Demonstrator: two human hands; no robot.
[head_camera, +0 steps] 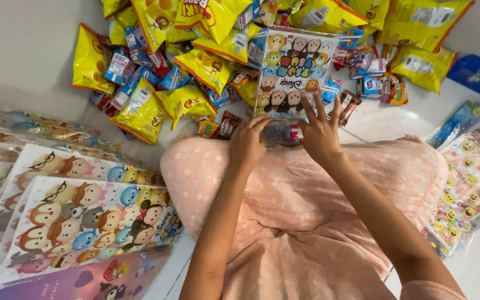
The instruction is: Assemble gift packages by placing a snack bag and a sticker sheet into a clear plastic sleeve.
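Observation:
A clear plastic gift bag printed with round cartoon animal faces [293,69] stands upright on my knees, and small snack packets show through its lower part. My left hand [248,141] grips the bag's bottom left corner with curled fingers. On the bottom right, my right hand [319,132] presses against the bag with fingers spread upward. Both forearms reach forward over my lap, which is covered by pink flowered cloth [306,194].
Yellow snack bags [143,111] and small blue, red and brown packets [134,58] lie heaped on the white floor beyond my knees. Flat stacks of cartoon-print bags [79,222] lie at the left. Smiley-print bags [473,178] and a blue packet [479,75] lie at the right.

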